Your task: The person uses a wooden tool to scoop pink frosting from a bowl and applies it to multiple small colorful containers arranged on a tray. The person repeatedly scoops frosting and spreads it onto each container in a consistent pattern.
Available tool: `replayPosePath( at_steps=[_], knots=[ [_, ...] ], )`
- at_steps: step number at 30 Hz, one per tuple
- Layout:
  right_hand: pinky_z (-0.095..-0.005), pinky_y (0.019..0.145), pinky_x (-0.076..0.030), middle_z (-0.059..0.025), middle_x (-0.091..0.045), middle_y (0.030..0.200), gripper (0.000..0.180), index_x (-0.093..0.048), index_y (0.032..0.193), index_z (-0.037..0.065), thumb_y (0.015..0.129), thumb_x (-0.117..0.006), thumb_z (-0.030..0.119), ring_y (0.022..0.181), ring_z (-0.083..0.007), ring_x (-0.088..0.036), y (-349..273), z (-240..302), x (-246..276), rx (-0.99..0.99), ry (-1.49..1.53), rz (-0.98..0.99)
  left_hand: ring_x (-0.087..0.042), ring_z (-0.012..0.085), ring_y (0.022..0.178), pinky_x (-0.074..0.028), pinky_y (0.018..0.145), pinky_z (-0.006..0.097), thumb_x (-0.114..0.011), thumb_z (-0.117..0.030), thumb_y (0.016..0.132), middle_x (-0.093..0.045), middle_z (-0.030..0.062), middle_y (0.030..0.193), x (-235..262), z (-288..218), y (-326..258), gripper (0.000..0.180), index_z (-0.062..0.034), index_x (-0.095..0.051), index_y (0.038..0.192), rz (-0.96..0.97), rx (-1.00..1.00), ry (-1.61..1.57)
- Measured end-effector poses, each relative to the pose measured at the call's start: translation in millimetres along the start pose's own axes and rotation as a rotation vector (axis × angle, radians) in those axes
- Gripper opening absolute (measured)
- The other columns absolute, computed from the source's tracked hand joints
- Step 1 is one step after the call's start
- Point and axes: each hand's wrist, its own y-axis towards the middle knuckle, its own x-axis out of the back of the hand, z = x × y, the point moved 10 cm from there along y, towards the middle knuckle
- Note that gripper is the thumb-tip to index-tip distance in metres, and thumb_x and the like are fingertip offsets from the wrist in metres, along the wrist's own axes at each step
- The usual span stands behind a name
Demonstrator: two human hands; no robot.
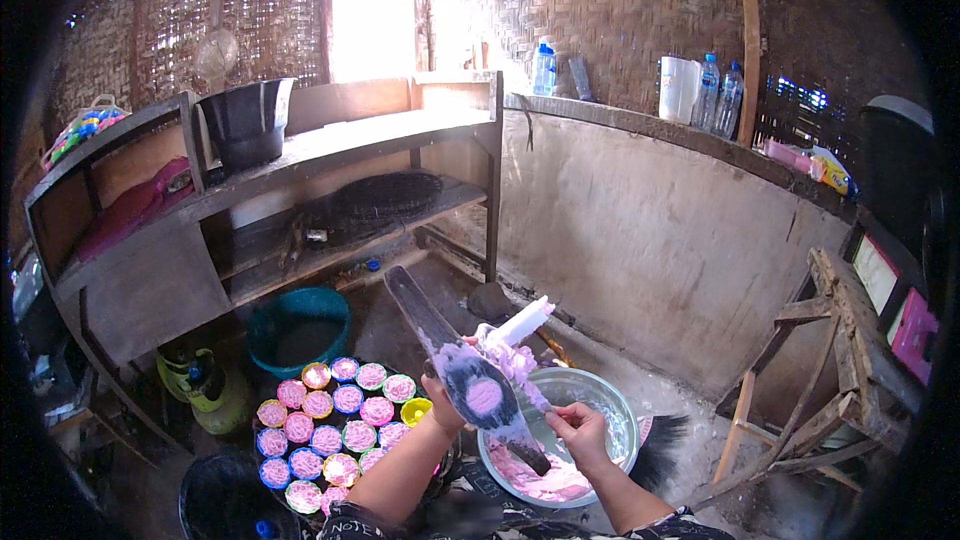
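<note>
My left hand [440, 402] is closed around a long dark wooden board [430, 315], which slants across in front of me. A round patch of pink dough [484, 397] fills its broad middle. Behind the board juts a white cylinder [520, 324] smeared with pink dough. From there a pink-coated strip runs down to my right hand [582, 432], whose thumb and fingers are pinched at its end; what they grip is unclear. Beneath is a pale green basin [622, 410] holding pink dough [560, 483]. The board's lower end reaches over the basin.
Several coloured moulds with pink strands [326, 440] stand at the left, beside a yellow mould [415, 411]. Behind them are a teal basin [262, 340] and a green gas cylinder [225, 410]. A wooden shelf [140, 300] lines the far left; a wooden frame [835, 340] stands right.
</note>
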Motion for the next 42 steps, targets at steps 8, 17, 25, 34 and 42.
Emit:
replayPosePath(
  at_steps=[8,17,25,34,42],
  knots=[
    [-0.0295,0.062,-0.049,-0.0076,-0.067,0.072,0.031,-0.068,0.082,0.007,0.071,-0.071,0.036,0.066,-0.0183,-0.065,5,-40,52,0.001,-0.671,0.044,-0.057,0.0258,0.090,-0.048,0.081,0.040,-0.048,-0.045,0.084,-0.057,0.0163,0.095,-28,-88,-8,0.057,0.0001,-0.043,0.119,0.153,-0.138,-0.012],
    [-0.0396,0.092,-0.039,-0.0147,-0.048,0.126,0.064,-0.037,0.131,0.001,0.089,-0.031,0.049,0.112,-0.0256,-0.048,-44,-58,-73,-0.330,0.243,0.873,-0.060,0.0333,0.094,-0.049,0.081,0.045,-0.068,0.000,0.064,-0.049,0.0053,0.089,-59,-205,-38,0.018,-0.0007,-0.062,0.081,0.160,-0.431,0.368],
    [-0.0201,0.034,-0.035,-0.0207,-0.056,0.098,0.102,-0.018,0.134,0.000,0.070,-0.056,0.069,0.044,-0.0111,-0.047,-110,103,-201,-0.618,0.976,1.394,-0.050,0.0334,0.112,-0.046,0.087,0.046,-0.072,-0.016,0.073,-0.049,0.0127,0.111,-77,-184,-58,0.043,-0.0032,-0.054,0.110,0.226,-0.226,0.751],
    [-0.0315,0.055,-0.050,-0.0154,-0.052,0.108,0.090,0.001,0.144,0.016,0.078,-0.060,0.006,0.070,-0.0235,-0.060,-20,159,-195,0.132,0.264,0.991,-0.056,0.0262,0.097,-0.042,0.079,0.037,-0.074,-0.031,0.062,-0.060,0.0076,0.101,-65,-202,-108,0.044,-0.0157,-0.063,0.102,0.104,-0.091,1.857],
    [-0.0433,0.074,-0.049,-0.0273,-0.045,0.114,0.087,-0.021,0.138,0.004,0.069,-0.072,0.023,0.093,-0.0423,-0.055,-52,206,-203,0.961,-0.468,0.824,-0.061,0.0302,0.077,-0.050,0.067,0.039,-0.071,-0.031,0.061,-0.060,0.0087,0.085,-58,-188,-97,0.041,-0.0162,-0.061,0.097,0.101,-0.052,2.163]
  ],
)
